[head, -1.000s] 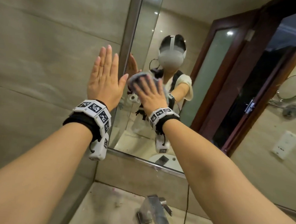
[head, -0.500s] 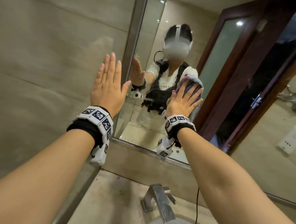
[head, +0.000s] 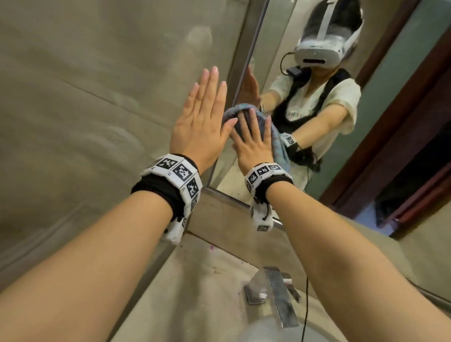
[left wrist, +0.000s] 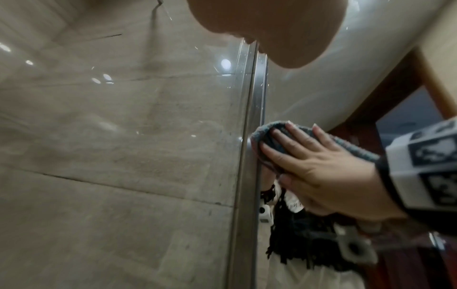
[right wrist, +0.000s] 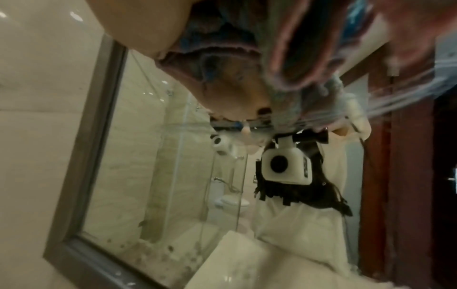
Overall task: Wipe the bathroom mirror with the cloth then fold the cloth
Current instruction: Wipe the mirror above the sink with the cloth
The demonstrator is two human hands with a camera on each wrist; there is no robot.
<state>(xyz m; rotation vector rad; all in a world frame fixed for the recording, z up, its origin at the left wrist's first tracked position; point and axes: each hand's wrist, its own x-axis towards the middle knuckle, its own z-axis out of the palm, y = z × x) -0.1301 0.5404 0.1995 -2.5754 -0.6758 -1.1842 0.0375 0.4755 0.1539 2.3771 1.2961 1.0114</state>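
The mirror (head: pixel 385 82) hangs over the counter, with a metal frame (head: pixel 247 57) along its left edge. My right hand (head: pixel 250 142) lies flat, fingers spread, and presses a blue-grey cloth (head: pixel 279 147) against the glass just inside that edge. In the left wrist view the right hand (left wrist: pixel 309 168) covers the cloth (left wrist: pixel 269 139) beside the frame (left wrist: pixel 249 166). Flat on the tiled wall to the left of the frame rests my left hand (head: pixel 201 117), its thumb close to the cloth. The right wrist view shows the cloth (right wrist: pixel 284 48) blurred at the top, against the mirror (right wrist: pixel 160 176).
Below the mirror a stone counter (head: pixel 201 271) carries a chrome faucet (head: pixel 278 294) over a white basin (head: pixel 283 341). A thin black cable (head: pixel 305 313) hangs by the faucet. A dark wooden door frame (head: pixel 416 107) shows in the glass at the right.
My right hand has swept the cloth from further right on the glass back to the mirror's left edge, beside my left hand. The left hand stays on the wall.
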